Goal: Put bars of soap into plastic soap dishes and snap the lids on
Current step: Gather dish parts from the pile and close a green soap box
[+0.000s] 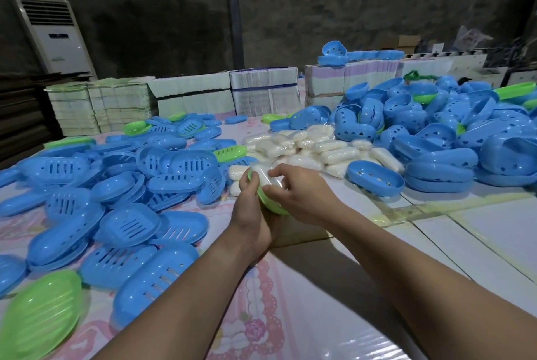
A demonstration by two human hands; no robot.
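I see a white oval soap bar (266, 178) in clear glossy wrap sitting in a smooth green plastic dish (271, 205), held tilted above the worktop (319, 287). My left hand (252, 208) cups the dish; my right hand (302, 194) pinches the bar. Slotted blue lids (128, 226) lie left, wrapped soaps (313, 150) beyond.

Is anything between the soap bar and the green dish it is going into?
Nothing visible: the wrapped soap bar already sits against the green dish, held by the left hand and right hand.
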